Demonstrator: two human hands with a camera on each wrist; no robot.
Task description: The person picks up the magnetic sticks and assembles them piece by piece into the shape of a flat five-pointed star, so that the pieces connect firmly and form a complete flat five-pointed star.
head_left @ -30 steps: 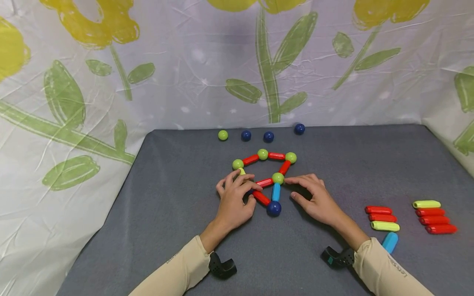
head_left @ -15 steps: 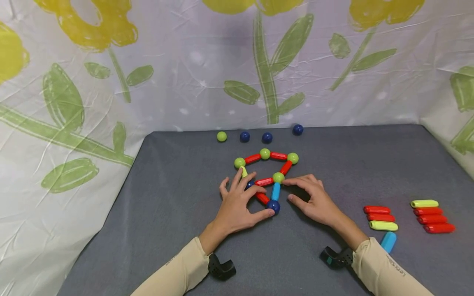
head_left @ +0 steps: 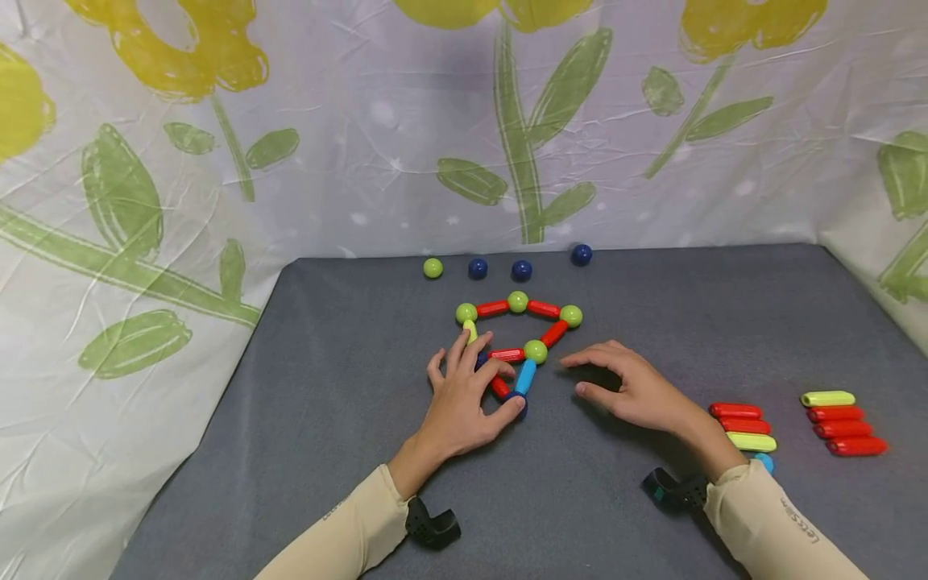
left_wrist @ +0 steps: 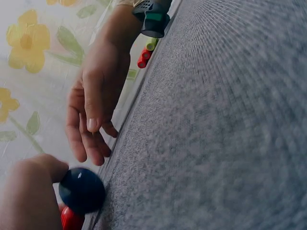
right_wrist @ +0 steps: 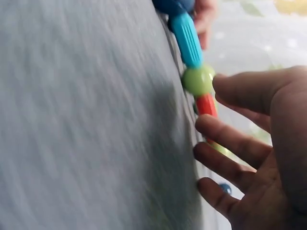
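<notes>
A flat figure of magnetic balls and rods lies on the grey table. It has green balls (head_left: pixel 536 352), red rods (head_left: pixel 555 333), a yellow-green rod (head_left: pixel 470 329) and a light-blue rod (head_left: pixel 525 376). My left hand (head_left: pixel 460 403) holds its near left part. The thumb is against the near dark-blue ball (left_wrist: pixel 82 190), and the fingers reach over the left corner, hiding most of another dark-blue ball (head_left: pixel 482 360). My right hand (head_left: pixel 634 387) hovers right of the figure, fingers relaxed, holding nothing and apart from the nearest green ball (right_wrist: pixel 198 80).
Loose balls, one green (head_left: pixel 432 267) and several dark blue (head_left: pixel 521 270), sit along the back edge. Two groups of red and yellow-green rods (head_left: pixel 851 429) lie at the right. A light-blue rod (head_left: pixel 764 462) is partly hidden by the right forearm. A printed cloth (head_left: pixel 348 161) hangs behind.
My left thumb has come onto the near dark-blue ball, which has shifted left with the light-blue rod now slanting. My right hand has drawn back rightward from the green ball.
</notes>
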